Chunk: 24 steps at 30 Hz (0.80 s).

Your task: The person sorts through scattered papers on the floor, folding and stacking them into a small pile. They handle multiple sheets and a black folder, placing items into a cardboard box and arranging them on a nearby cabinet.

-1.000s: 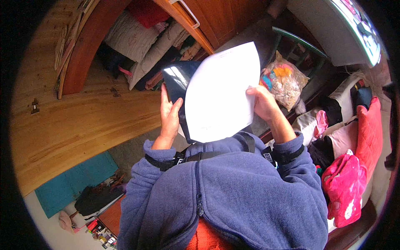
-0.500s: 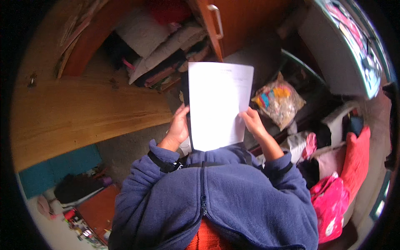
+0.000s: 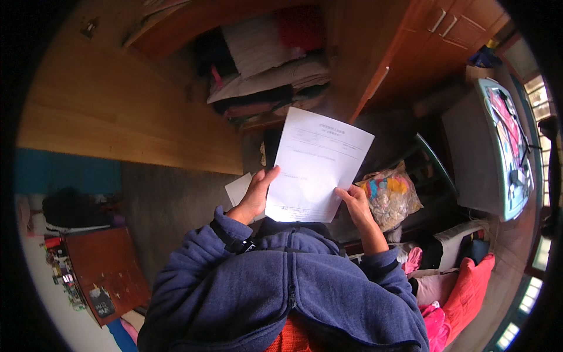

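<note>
A white sheet of paper [image 3: 314, 167] with printed lines is held up in front of my body, its top leaning to the right. My left hand [image 3: 256, 193] grips its left edge near the lower part, thumb on the front. On the opposite edge, my right hand [image 3: 355, 206] pinches the lower right side with the thumb on top; its other fingers are behind the sheet. Beside my left wrist, another piece of white paper [image 3: 236, 189] shows lower down; what supports it I cannot tell.
An open wooden cupboard holds folded bedding [image 3: 272, 76]. A wooden door panel [image 3: 129, 129] spans the left. A clear plastic bag [image 3: 390, 196] of colourful things lies right of the sheet. Clothes and a red cushion [image 3: 469, 287] are at lower right, a reddish-brown cabinet [image 3: 105, 258] at lower left.
The paper has tilted, its top swinging to the right, and its print now reads more clearly. My view has turned, so the room is shifted. Both hands keep their hold.
</note>
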Tool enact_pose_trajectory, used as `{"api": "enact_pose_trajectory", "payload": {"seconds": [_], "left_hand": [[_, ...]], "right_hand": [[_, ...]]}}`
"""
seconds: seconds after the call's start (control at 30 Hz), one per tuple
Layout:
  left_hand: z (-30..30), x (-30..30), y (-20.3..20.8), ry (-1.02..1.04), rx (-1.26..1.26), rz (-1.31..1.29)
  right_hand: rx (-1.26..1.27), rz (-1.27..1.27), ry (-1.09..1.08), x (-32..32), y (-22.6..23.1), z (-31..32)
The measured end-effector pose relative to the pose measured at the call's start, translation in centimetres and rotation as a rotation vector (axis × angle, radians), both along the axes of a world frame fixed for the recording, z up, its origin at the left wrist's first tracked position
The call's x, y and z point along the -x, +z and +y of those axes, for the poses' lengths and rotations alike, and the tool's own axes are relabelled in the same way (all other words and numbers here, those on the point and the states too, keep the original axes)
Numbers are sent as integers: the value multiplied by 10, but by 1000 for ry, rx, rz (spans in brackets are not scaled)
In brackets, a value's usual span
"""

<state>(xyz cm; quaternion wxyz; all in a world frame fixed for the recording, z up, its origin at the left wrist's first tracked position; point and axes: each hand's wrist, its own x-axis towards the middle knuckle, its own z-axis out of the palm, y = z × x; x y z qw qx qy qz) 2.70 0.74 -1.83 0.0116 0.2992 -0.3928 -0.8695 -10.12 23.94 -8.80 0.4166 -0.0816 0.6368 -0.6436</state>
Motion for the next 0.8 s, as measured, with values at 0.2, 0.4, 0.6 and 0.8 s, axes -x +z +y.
{"api": "enact_pose_trajectory", "payload": {"seconds": [0.2,0.4,0.6,0.8], "left_hand": [[1,-33,-29,52,340,-40],[14,-66,-79,21,636,-135],[0,-99,-89,10,815,-193],[-32,-152,-110,93,54,-381]], "right_hand": [[-64,-30,233,-1,-9,-15],[-262,-266,368,-3,-38,-29],[-219,-365,124,-29,-68,-67],[-331,-451,366,-54,-77,-116]]}}
